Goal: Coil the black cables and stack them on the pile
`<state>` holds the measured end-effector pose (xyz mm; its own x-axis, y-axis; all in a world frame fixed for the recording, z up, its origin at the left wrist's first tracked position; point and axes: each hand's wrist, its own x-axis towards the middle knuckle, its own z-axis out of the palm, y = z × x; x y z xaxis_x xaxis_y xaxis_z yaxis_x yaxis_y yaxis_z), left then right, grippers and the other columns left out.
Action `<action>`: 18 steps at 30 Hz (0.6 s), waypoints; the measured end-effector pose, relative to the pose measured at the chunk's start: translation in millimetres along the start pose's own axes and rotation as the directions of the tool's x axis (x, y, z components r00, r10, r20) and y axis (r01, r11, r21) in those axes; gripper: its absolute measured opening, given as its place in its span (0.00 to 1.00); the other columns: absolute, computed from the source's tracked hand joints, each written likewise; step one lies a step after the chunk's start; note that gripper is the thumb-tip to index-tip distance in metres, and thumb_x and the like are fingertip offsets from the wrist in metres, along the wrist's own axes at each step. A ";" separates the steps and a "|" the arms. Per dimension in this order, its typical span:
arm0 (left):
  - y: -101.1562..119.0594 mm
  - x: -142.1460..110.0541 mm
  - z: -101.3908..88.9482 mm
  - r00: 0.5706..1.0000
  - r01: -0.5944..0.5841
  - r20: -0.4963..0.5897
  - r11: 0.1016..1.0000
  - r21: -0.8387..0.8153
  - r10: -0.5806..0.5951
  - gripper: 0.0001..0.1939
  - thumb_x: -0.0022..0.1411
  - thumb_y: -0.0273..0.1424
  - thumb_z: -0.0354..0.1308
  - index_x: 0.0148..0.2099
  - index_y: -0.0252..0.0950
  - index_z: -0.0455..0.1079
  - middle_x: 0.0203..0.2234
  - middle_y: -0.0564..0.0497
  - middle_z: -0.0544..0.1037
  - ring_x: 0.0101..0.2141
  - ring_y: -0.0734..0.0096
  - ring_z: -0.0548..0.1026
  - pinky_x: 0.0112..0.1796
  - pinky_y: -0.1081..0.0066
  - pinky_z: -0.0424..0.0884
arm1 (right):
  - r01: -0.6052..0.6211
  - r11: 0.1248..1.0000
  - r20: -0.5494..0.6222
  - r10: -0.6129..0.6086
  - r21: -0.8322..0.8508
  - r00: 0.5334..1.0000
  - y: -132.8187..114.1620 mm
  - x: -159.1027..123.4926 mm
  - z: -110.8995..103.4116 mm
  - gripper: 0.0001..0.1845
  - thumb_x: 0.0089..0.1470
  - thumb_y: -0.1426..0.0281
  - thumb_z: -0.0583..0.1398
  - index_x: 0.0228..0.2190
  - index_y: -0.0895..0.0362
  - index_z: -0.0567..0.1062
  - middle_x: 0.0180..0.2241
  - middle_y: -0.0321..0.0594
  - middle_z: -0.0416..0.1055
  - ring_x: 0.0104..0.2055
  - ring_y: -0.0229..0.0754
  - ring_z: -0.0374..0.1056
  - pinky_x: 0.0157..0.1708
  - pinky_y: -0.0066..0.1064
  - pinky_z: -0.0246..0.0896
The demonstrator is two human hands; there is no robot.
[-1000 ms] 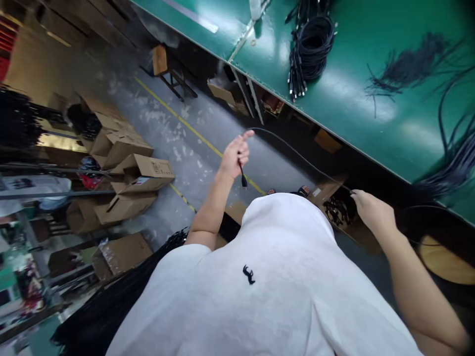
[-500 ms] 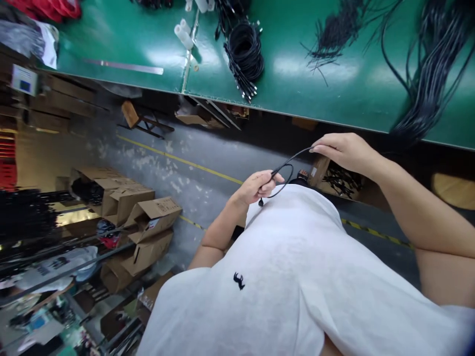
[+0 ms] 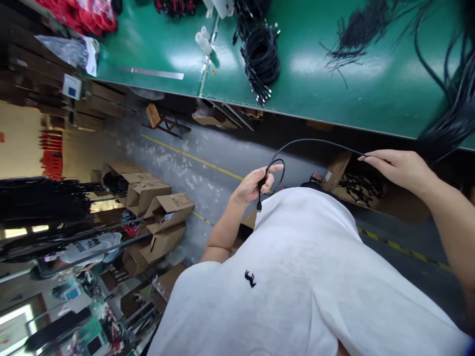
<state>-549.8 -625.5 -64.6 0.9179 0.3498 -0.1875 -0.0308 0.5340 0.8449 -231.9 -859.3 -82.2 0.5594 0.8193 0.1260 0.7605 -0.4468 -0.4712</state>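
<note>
A thin black cable [image 3: 315, 140] runs between my two hands in front of the white shirt. My left hand [image 3: 255, 184] is closed around it, with the index finger pointing out to the right. Below those fingers hangs a black plug end [image 3: 259, 205], and a small loop of the cable stands out beside them. Off to the right, my right hand [image 3: 403, 165] pinches the cable between thumb and fingers. The stretch between the hands bows upward. Both hands are in the air, below the bench edge.
On the green bench [image 3: 304, 94] lie a coiled cable bundle [image 3: 262, 52], thin black strands [image 3: 365, 29], long black cables [image 3: 454, 111], white cylinders [image 3: 203, 41] and a metal strip [image 3: 156, 73]. Cardboard boxes [image 3: 172, 207] stand on the floor at left; a box with black cables [image 3: 358, 188] is under the bench.
My right hand has moved right, away from my left hand, and the cable stretch between them is longer. The left index finger has straightened. The whole view has shifted somewhat.
</note>
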 end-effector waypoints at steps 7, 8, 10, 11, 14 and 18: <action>0.0 3.4 7.1 0.995 0.029 0.095 0.997 0.077 -0.036 0.21 0.61 0.39 0.65 0.50 0.29 0.77 0.16 0.58 0.65 0.14 0.86 0.58 0.16 0.81 0.54 | 0.030 0.999 0.102 -0.027 -0.031 0.994 2.0 11.4 2.8 0.17 0.63 0.65 0.56 0.46 0.57 0.81 0.50 0.45 0.77 0.53 0.44 0.70 0.53 0.30 0.57; -0.6 2.5 8.2 0.990 0.053 0.124 0.994 0.093 -0.065 0.21 0.60 0.40 0.66 0.49 0.28 0.77 0.15 0.59 0.62 0.13 0.87 0.54 0.15 0.81 0.51 | 0.013 0.999 0.080 -0.010 -0.038 0.997 3.4 12.5 2.2 0.17 0.64 0.65 0.56 0.46 0.58 0.81 0.50 0.45 0.76 0.53 0.44 0.70 0.53 0.30 0.56; -3.0 -0.5 9.5 0.976 0.108 0.175 0.985 0.132 -0.131 0.23 0.56 0.41 0.68 0.46 0.28 0.78 0.13 0.60 0.61 0.12 0.88 0.49 0.13 0.80 0.46 | -0.048 0.998 0.016 0.048 -0.047 0.999 6.0 15.3 -1.5 0.18 0.64 0.64 0.55 0.47 0.58 0.81 0.51 0.45 0.76 0.54 0.45 0.69 0.53 0.30 0.56; -4.7 -2.5 9.5 0.965 0.140 0.198 0.978 0.157 -0.170 0.23 0.54 0.42 0.69 0.46 0.28 0.79 0.13 0.61 0.62 0.11 0.89 0.48 0.13 0.80 0.45 | -0.078 0.996 -0.021 0.078 -0.041 0.997 7.0 16.9 -4.3 0.18 0.64 0.64 0.56 0.46 0.58 0.81 0.51 0.45 0.76 0.55 0.44 0.69 0.53 0.30 0.57; -10.4 -9.3 7.3 0.915 0.235 0.274 0.943 0.234 -0.296 0.24 0.53 0.43 0.69 0.45 0.28 0.79 0.11 0.61 0.61 0.10 0.88 0.48 0.12 0.80 0.43 | -0.091 0.996 -0.072 0.091 0.013 0.993 7.5 21.0 -12.0 0.18 0.64 0.64 0.57 0.46 0.59 0.81 0.50 0.46 0.76 0.55 0.42 0.69 0.54 0.28 0.57; -16.9 -17.6 -0.7 0.901 0.236 0.327 0.955 0.182 -0.285 0.25 0.55 0.44 0.67 0.46 0.27 0.79 0.08 0.61 0.57 0.08 0.87 0.47 0.10 0.79 0.42 | -0.051 0.995 -0.087 0.058 0.087 0.995 2.0 22.3 -14.3 0.20 0.65 0.62 0.56 0.46 0.62 0.81 0.50 0.48 0.76 0.55 0.40 0.69 0.55 0.26 0.55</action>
<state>-565.7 -640.1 -75.9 0.9651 -0.0889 -0.2464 0.2595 0.4526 0.8531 -213.2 -847.1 -67.8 0.6293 0.7575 0.1735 0.6994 -0.4547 -0.5514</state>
